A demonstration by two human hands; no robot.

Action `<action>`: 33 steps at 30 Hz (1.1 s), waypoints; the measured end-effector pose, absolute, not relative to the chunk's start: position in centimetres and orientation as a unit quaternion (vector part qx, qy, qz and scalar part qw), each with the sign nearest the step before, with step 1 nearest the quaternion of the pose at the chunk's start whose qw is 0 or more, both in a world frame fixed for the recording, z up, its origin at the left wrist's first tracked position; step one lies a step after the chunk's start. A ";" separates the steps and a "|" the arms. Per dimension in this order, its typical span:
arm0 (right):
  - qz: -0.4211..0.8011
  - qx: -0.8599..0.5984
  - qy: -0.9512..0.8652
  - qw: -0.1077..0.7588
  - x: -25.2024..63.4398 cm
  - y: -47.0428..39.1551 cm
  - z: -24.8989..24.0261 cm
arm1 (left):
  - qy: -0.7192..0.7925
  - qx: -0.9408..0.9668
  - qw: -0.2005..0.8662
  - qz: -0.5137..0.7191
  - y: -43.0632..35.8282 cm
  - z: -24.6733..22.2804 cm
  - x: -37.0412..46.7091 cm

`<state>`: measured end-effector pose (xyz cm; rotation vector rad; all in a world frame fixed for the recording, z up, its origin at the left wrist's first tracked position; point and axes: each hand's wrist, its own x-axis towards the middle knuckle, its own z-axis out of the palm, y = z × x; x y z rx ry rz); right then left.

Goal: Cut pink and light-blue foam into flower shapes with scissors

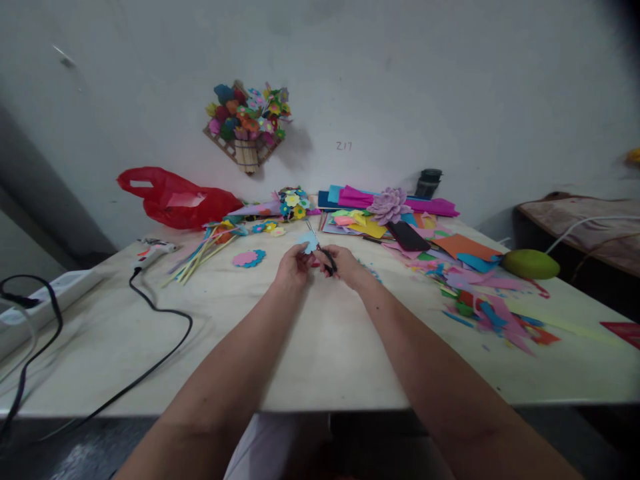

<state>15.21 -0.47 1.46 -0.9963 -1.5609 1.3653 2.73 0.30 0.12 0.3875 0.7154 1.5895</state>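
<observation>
Above the middle of the table, my left hand (294, 265) pinches a light blue paper piece (309, 242) with a scalloped edge. My right hand (344, 262) grips black-handled scissors (329, 261), their blades pointing up and away beside the blue piece. Whether the blades are parted is too small to tell. The two hands are close together. To their left lie a pink scalloped piece (245, 259) and a darker blue one (259, 257), overlapping on the table. Tiny blue scraps (370, 270) are scattered just right of my right hand.
On the left are a glue gun (155, 252) with its black cord, a power strip (55, 303), thin sticks (197, 257) and a red plastic bag (185, 203). A phone (407, 236), coloured sheets (465, 247), a green mango-like fruit (530, 264) and paper scraps (493, 317) occupy the right.
</observation>
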 end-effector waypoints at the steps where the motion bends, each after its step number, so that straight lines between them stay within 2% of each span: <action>1: 0.540 -0.398 -0.617 0.412 15.1 -0.5 1.5 | 0.309 0.168 0.630 0.692 0.3 0.0 2.8; 13: 0.539 -0.414 -0.586 0.441 14.5 -0.5 1.4 | 0.333 0.167 0.606 0.703 0.2 0.0 3.2; 23: 0.490 -0.438 -0.591 0.468 13.7 1.7 -0.8 | 0.374 0.138 0.571 0.718 0.3 0.4 3.3; 29: 0.442 -0.467 -0.573 0.508 15.0 2.3 -0.3 | 0.370 0.215 0.560 0.709 0.4 0.3 2.5; 33: 0.472 -0.467 -0.532 0.526 16.1 1.8 0.8 | 0.373 0.259 0.567 0.688 0.3 0.2 2.1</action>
